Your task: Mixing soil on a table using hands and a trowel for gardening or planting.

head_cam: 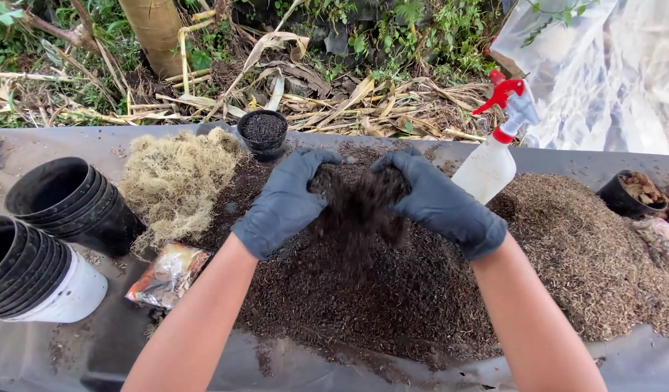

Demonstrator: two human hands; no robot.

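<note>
Both of my hands wear dark grey gloves and are raised over a wide pile of dark soil (378,297) on a grey sheet. My left hand (284,203) and my right hand (440,203) cup a clump of the dark soil (360,192) between them. Loose soil crumbles down from the clump onto the pile. A small black pot (263,133) filled with soil stands at the far edge, just beyond my left hand.
A heap of pale dry moss (176,178) lies left of the soil. Two stacks of black pots (66,199) lie on their sides at far left. A small plastic packet (167,274) lies near them. A white spray bottle (490,163) with a red trigger, brown husk pile (588,247) and another pot (632,192) sit right.
</note>
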